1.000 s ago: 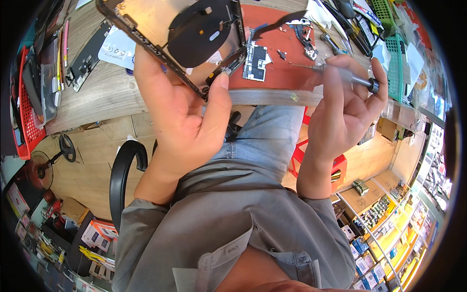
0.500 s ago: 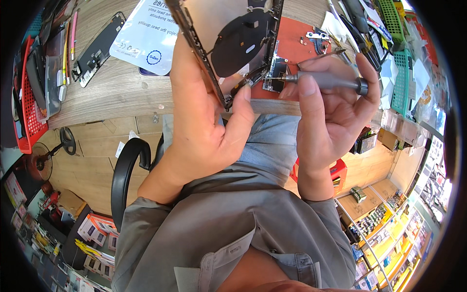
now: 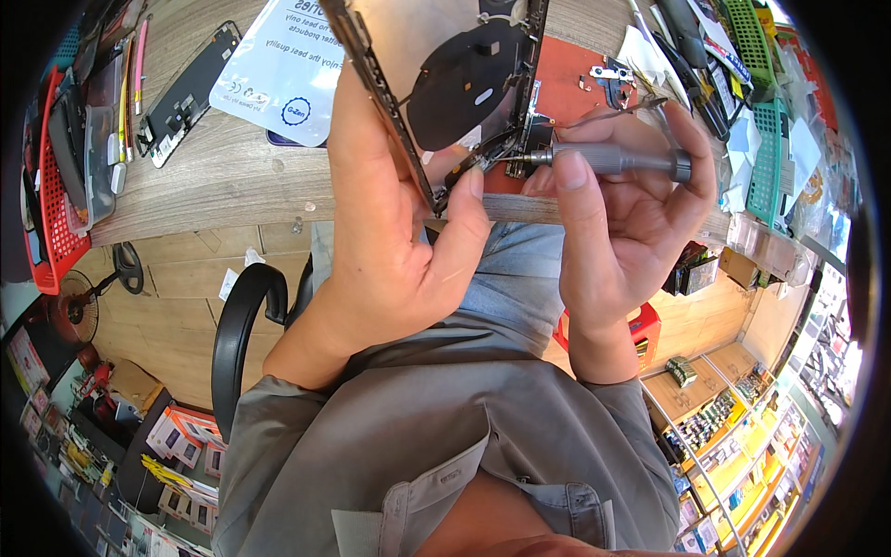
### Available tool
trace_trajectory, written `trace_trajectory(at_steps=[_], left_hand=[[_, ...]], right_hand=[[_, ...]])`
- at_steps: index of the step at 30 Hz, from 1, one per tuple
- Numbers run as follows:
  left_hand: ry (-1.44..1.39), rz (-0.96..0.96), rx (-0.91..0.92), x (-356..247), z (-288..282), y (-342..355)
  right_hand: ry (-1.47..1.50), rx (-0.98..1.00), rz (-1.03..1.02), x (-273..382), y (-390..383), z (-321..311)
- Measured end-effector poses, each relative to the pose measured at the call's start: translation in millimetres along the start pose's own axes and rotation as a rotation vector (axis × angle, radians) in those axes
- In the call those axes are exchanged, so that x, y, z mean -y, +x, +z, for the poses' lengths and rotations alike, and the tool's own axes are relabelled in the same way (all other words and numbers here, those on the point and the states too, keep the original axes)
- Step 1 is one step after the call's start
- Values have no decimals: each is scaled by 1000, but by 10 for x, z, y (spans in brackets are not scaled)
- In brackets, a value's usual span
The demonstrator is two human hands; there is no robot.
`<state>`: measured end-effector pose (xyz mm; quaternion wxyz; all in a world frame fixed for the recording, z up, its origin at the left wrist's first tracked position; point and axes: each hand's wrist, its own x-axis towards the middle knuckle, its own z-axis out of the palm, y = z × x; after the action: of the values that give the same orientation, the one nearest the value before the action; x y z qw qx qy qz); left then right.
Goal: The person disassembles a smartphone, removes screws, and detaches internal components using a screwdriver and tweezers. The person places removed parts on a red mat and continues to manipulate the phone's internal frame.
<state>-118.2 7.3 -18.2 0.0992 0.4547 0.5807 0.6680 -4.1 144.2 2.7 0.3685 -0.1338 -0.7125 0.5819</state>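
Left hand [image 3: 394, 241] raised over the counter's near edge, wrist bent, thumb pressed at the near corner of a phone housing [image 3: 408, 42], fingers behind it; grip closed. Right hand [image 3: 640, 218] level with it, palm turned up: screwdriver [image 3: 613, 160] pinched, thumb along the handle's front, one finger crooked round its rear cap. Shaft points left, tip at the narrow strip [image 3: 471, 160] on the housing's near end; contact can't be told.

Housing is already open and tilted, its round black pad [image 3: 459, 93] exposed. Looks partway: strip is seated in the housing, other parts are out. Beyond, on the red mat [image 3: 566, 70], a small camera piece [image 3: 611, 74] and loose bits. Toward the counter's left edge, a clear pouch [image 3: 278, 79], then a dark panel [image 3: 190, 93], well apart.
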Motion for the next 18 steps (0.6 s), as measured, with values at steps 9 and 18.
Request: trace_trajectory(at_steps=[9, 18], left_hand=[[-121, -113, -221, -28, 133, -73], [-100, -85, -205, 4, 112, -89]], right_hand=[[18, 4, -27, -22, -2, 11], [15, -3, -28, -28, -9, 17]])
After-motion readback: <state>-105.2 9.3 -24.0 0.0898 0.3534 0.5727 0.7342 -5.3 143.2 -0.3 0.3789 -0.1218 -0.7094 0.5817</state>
